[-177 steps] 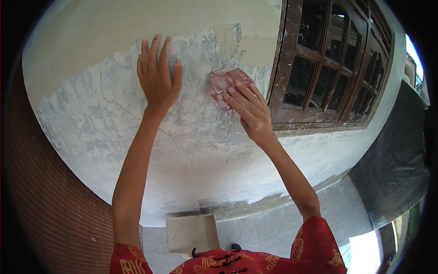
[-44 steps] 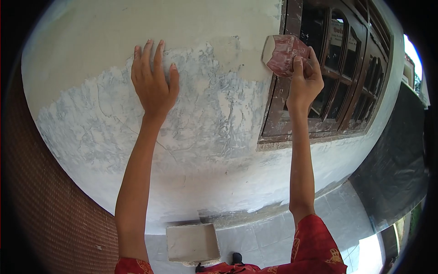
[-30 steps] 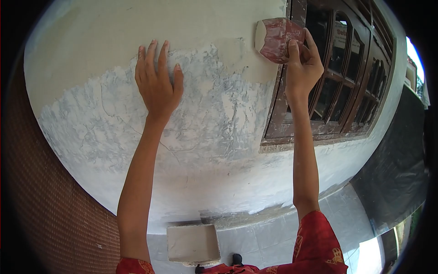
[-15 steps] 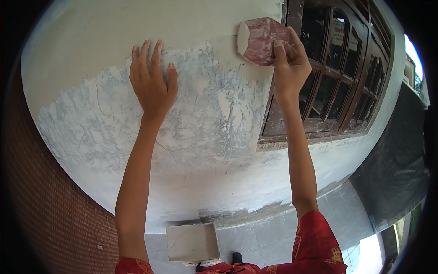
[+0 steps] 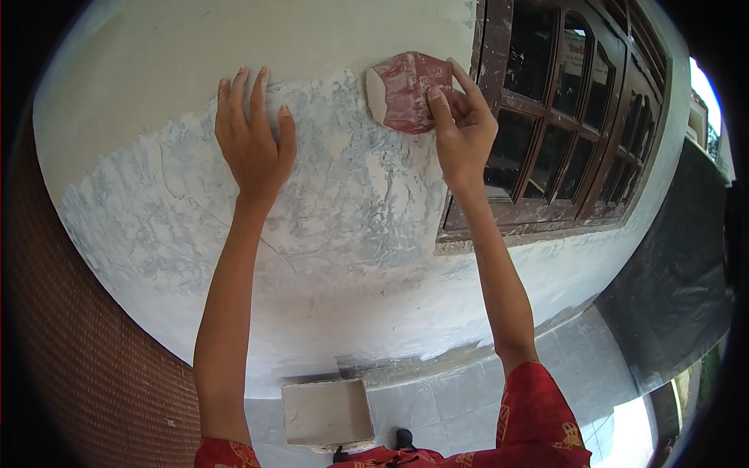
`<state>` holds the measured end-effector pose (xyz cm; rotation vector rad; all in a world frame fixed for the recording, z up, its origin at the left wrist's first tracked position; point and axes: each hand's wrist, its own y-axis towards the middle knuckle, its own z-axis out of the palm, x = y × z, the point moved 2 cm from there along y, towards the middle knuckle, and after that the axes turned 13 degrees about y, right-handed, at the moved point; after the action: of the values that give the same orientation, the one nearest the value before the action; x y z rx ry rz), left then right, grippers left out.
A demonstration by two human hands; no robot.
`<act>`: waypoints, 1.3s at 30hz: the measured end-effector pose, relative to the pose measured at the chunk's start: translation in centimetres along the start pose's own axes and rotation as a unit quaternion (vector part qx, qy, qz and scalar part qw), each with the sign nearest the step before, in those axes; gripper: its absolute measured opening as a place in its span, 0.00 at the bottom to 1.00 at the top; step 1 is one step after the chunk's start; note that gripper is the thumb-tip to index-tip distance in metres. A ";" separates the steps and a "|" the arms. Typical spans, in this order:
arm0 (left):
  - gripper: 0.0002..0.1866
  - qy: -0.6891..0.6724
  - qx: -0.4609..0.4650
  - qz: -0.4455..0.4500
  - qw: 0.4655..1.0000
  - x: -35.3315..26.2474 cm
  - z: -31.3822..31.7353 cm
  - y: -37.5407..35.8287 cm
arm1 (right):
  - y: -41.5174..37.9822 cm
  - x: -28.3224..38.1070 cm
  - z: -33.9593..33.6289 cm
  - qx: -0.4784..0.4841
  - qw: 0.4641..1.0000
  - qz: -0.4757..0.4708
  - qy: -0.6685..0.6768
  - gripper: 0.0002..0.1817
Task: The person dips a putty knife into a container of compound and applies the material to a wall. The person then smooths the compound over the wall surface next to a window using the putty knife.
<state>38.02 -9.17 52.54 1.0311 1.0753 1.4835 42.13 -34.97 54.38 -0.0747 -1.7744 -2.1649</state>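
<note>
A brown multi-paned wooden window (image 5: 576, 129) (frame flecked with pale spots) is set in the patchy plastered wall (image 5: 328, 226). Below lie grey floor tiles (image 5: 445, 394), sunlit at lower right; woven matting (image 5: 101, 343) lines the left.

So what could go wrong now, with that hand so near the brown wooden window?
The right hand grips the flat reddish, white-smeared plate by one side, so it might slip. It could also smear the white-specked brown window frame close by. And the shallow cream rectangular tray is near a dark shoe, so someone might step in it.
</note>
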 end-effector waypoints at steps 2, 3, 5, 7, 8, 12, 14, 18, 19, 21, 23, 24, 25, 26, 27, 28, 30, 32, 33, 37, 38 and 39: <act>0.27 -0.008 -0.009 0.001 1.000 -0.1 0.1 0.0 | -0.4 -0.5 0.7 0.011 0.999 -0.007 -0.048 0.24; 0.26 -0.007 -0.010 0.001 1.000 -0.1 0.1 0.0 | -0.2 -0.9 0.0 0.011 0.999 -0.006 -0.047 0.24; 0.26 0.000 -0.012 0.001 1.000 0.1 -0.1 0.1 | 0.7 -1.5 -2.6 -0.099 0.995 -0.009 -0.013 0.24; 0.26 0.017 0.000 0.004 1.000 -0.2 -0.2 0.1 | 1.3 -0.2 -4.5 -0.163 0.986 -0.011 0.023 0.24; 0.26 0.019 0.000 0.003 1.000 -0.1 -0.2 0.1 | 1.5 0.3 -5.1 -0.228 0.972 -0.015 0.055 0.24; 0.26 0.011 -0.002 0.005 1.000 -0.1 -0.1 0.1 | 0.5 0.4 -2.8 -0.180 0.979 -0.018 0.089 0.24; 0.26 0.003 -0.009 0.004 1.000 -0.2 0.0 0.1 | -0.5 -0.5 -0.6 -0.028 0.999 -0.015 -0.037 0.24; 0.26 0.007 -0.008 0.001 1.000 -0.1 -0.1 0.1 | 0.1 -1.2 -3.2 -0.098 0.994 0.013 -0.053 0.25; 0.26 0.009 -0.009 0.003 1.000 -0.2 -0.1 0.1 | 0.3 -0.7 -4.1 -0.146 0.989 0.010 0.016 0.25; 0.26 0.016 -0.006 0.002 1.000 -0.3 -0.2 0.1 | 0.7 0.4 -5.1 -0.182 0.983 0.003 0.038 0.25; 0.26 0.019 0.001 0.002 1.000 -0.3 -0.2 0.0 | 0.8 0.8 -4.8 -0.206 0.974 -0.010 0.090 0.25; 0.26 0.016 -0.001 0.001 1.000 -0.2 -0.2 0.0 | 0.6 0.5 -4.0 -0.208 0.974 -0.009 0.089 0.25; 0.26 0.011 -0.003 -0.002 1.000 -0.3 -0.1 0.0 | 0.4 0.1 -3.0 -0.145 0.986 0.001 0.082 0.25; 0.26 0.008 -0.002 -0.002 1.000 -0.3 -0.1 -0.1 | 0.3 -0.4 -2.0 -0.080 0.994 0.010 0.075 0.25; 0.26 0.006 -0.003 -0.003 1.000 -0.1 -0.1 0.0 | 0.2 -1.1 -1.1 -0.059 0.997 -0.009 0.040 0.24; 0.26 0.006 -0.005 -0.004 1.000 0.0 -0.1 0.1 | 0.2 -1.0 -1.3 -0.060 0.997 -0.009 0.040 0.24; 0.26 0.008 -0.005 -0.004 1.000 0.0 0.0 -0.1 | 0.4 -0.9 -2.0 -0.096 0.994 0.039 0.024 0.23; 0.26 0.012 -0.007 -0.005 1.000 0.0 -0.1 -0.1 | 1.1 -0.7 -4.4 -0.118 0.992 0.037 0.018 0.23; 0.26 0.016 -0.002 -0.002 1.000 -0.2 -0.2 0.0 | 1.3 -0.2 -5.7 -0.167 0.985 0.022 0.028 0.24; 0.26 0.022 0.004 0.002 1.000 -0.3 -0.1 0.0 | 1.5 1.0 -5.3 -0.166 0.983 -0.004 0.073 0.25; 0.26 0.018 0.006 0.002 1.000 -0.3 -0.1 0.0 | 1.3 1.1 -4.4 -0.122 0.989 0.000 0.089 0.25; 0.26 0.010 0.001 -0.001 1.000 -0.1 0.0 0.0 | 1.0 0.6 -3.5 -0.077 0.995 0.012 0.054 0.25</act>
<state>38.02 -9.30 52.47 1.0174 1.0921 1.4951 42.45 -38.63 54.71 -0.0154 -1.5378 -2.2409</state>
